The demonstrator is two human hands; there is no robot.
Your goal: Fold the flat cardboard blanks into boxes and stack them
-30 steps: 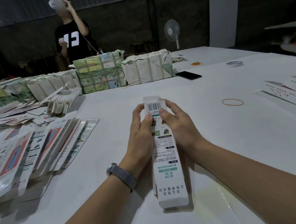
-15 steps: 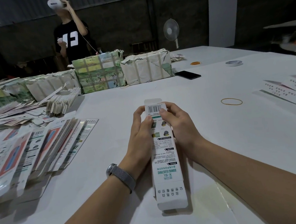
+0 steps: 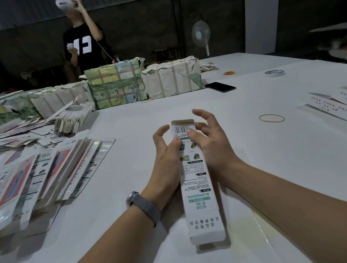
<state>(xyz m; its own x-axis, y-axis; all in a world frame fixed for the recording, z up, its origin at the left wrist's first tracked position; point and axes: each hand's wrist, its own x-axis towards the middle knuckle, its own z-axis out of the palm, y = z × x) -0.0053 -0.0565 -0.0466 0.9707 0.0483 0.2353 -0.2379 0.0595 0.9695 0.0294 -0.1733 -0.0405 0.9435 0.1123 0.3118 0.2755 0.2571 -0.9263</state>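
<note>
Surface: wide white table (image 3: pixel 251 146), dimly lit, running back to a dark wall.
Room: white pillar (image 3: pixel 263 16) at back right; standing fan (image 3: pixel 200 35) beside it, behind the table's far edge.
Far side: person in a black shirt (image 3: pixel 83 45) standing behind the bundles, white object raised to the head.
Bundles: wrapped, strapped packs (image 3: pixel 142 82) in a row along the far left of the table.
Flat blanks: fanned pile (image 3: pixel 38 173) at left, printed faces up, overlapping; looser scatter behind it.
Small items: black phone (image 3: pixel 220 86) lying just right of the bundles; tape roll (image 3: pixel 274 73) farther right; yellow rubber band (image 3: pixel 271 118) flat on the table, well right of the hands.
Right edge: white printed boxes (image 3: pixel 339 103) lying near the table's right side, partly cut off.
Box in work: long narrow white carton (image 3: pixel 196 179), centre foreground, lengthwise away from the viewer, barcode at far end, far flap open and upright.
Left hand (image 3: pixel 168 158): along the carton's left side, thumb pressed on the top face, fingers curled round the left edge. Grey mesh watch band (image 3: pixel 144 206) on the wrist.
Right hand (image 3: pixel 210 145): thumb tip on the barcode, fingers spread and curved past the far right corner; grip beneath not visible.
</note>
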